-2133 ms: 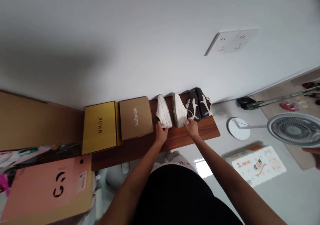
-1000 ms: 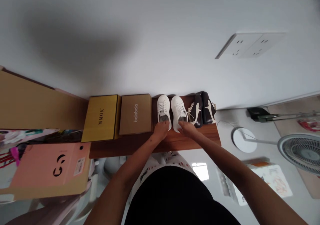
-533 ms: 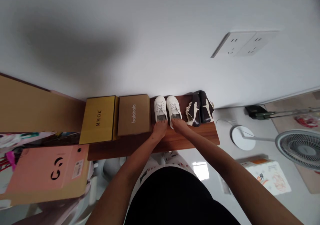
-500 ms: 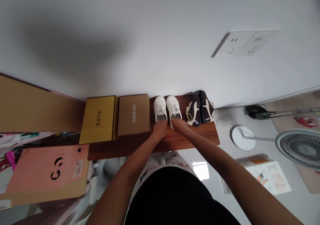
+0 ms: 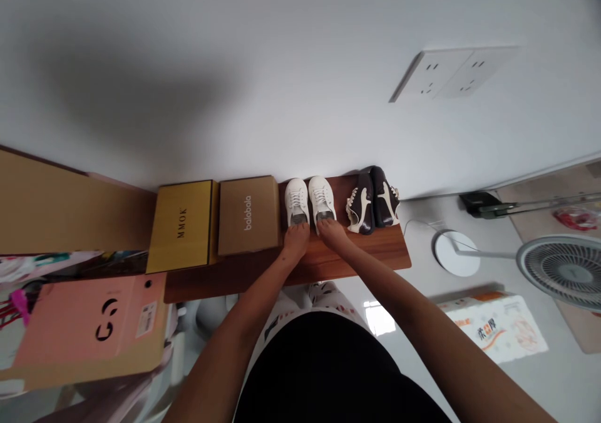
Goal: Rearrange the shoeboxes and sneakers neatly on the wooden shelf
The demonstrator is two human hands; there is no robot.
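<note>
**Hands Rest on White Sneakers**

The left hand (image 5: 295, 243) and right hand (image 5: 332, 235) sit at the heels of two white sneakers (image 5: 297, 203) on the counter (image 5: 375, 255). The fingers (image 5: 297, 230) touch them; whether they grip, I cannot tell. Dark sneakers (image 5: 373, 199) stand at 3 o'clock, a balabala box (image 5: 248, 215) at 9 o'clock.

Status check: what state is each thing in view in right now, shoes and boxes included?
Left hand: on the near end of the left white sneaker.
Right hand: on the near end of the right white sneaker.
White sneakers: side by side, laced.
Dark sneakers: side by side, laced, untouched.
Yellow MMOK box: closed.
Kraft balabala box: closed.
Wall socket panel: nothing plugged in.
</note>
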